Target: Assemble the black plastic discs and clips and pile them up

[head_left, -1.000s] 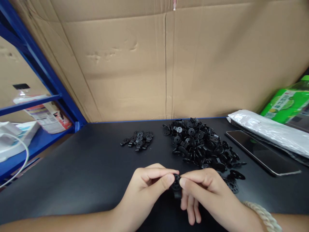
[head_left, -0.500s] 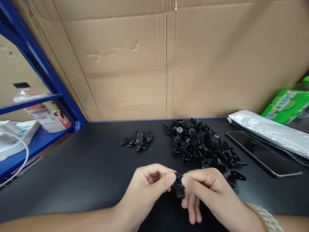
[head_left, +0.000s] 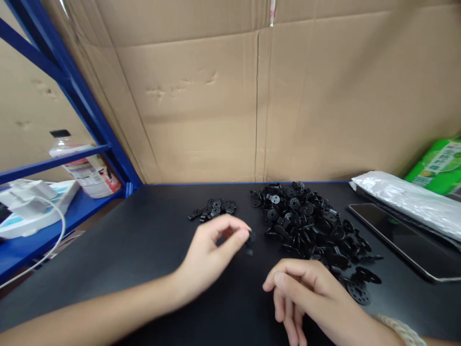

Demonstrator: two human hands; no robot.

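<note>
Part (head_left: 249, 245) now only in left fingers (head_left: 239, 236)

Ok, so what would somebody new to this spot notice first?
Probably the large pile of black parts on the dark table, right of centre, with a much smaller cluster to its left. Nearer the camera, the left hand pinches one small black part, blurred, while the right hand shows nothing in its grip. At the far right edge, a bright green label stands out.
</note>
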